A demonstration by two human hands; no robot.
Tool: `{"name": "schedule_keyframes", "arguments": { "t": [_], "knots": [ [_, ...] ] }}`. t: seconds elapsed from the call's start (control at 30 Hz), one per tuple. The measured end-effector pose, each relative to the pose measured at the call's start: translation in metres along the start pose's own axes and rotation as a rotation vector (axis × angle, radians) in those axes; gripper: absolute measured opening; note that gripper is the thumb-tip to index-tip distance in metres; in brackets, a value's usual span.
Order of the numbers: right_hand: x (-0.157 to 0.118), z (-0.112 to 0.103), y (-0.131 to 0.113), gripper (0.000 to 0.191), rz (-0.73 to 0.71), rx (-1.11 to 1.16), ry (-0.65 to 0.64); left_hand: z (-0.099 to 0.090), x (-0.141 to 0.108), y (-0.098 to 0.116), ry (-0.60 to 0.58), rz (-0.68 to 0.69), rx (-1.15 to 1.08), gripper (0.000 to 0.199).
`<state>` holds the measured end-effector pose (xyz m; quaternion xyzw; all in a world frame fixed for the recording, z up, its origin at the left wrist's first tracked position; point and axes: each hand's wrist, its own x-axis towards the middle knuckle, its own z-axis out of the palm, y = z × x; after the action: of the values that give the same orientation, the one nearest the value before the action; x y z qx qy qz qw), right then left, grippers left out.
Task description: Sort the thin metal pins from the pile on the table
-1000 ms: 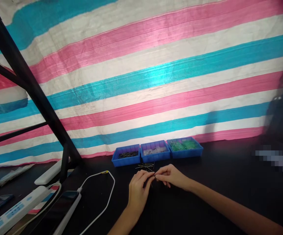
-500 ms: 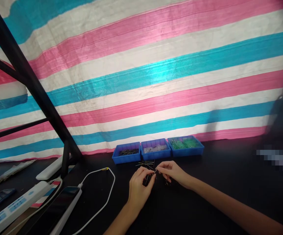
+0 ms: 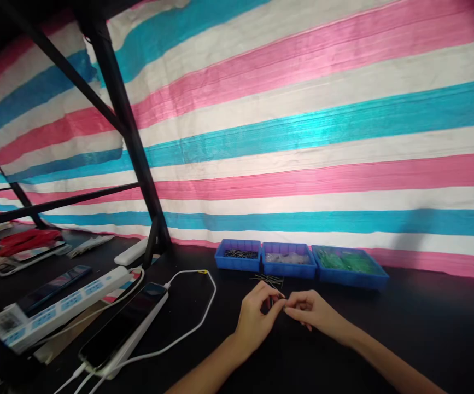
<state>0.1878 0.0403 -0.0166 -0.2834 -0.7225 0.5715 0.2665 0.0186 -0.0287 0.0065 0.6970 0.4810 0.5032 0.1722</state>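
Observation:
My left hand (image 3: 257, 314) and my right hand (image 3: 316, 312) meet fingertip to fingertip over the black table. Each is closed in a pinch; a tiny piece seems to sit between them, too small and covered to name. Just beyond my left hand lies a loose pile of thin metal pins (image 3: 270, 281). Behind it stand three blue bins in a row. The left bin (image 3: 237, 265) holds dark thin pins, the middle bin (image 3: 289, 270) clear plastic pieces, and the right bin (image 3: 349, 279) green plastic pieces.
To the left, a phone (image 3: 124, 323) rests on a white block with a white cable (image 3: 191, 324) looping towards me. A white power strip (image 3: 72, 303) and another phone (image 3: 52, 289) lie farther left. A black metal frame (image 3: 132, 131) rises before a striped tarp (image 3: 261, 153).
The view has swung to the left, so everything sits farther right. My fingertips have come closer together, and the small piece between them is now more covered.

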Motion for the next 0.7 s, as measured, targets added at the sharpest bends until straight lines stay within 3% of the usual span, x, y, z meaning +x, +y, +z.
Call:
{"name": "schedule_keyframes", "arguments": {
  "t": [0.4,0.5,0.57,0.7],
  "knots": [
    [0.003,-0.002,0.001,0.036,0.05,0.182,0.155,0.002,0.0,-0.005,-0.006,-0.111,0.022,0.009],
    [0.003,0.0,-0.001,0.039,0.057,0.192,0.183,-0.008,0.01,-0.009,0.102,-0.207,-0.066,0.014],
    [0.003,0.0,-0.004,0.039,0.058,0.191,0.203,-0.02,0.019,-0.014,0.233,-0.281,-0.142,0.02],
    [0.001,0.0,-0.007,0.037,0.066,0.18,0.185,-0.045,0.034,-0.03,0.384,-0.466,-0.334,0.033]
  ]
}}
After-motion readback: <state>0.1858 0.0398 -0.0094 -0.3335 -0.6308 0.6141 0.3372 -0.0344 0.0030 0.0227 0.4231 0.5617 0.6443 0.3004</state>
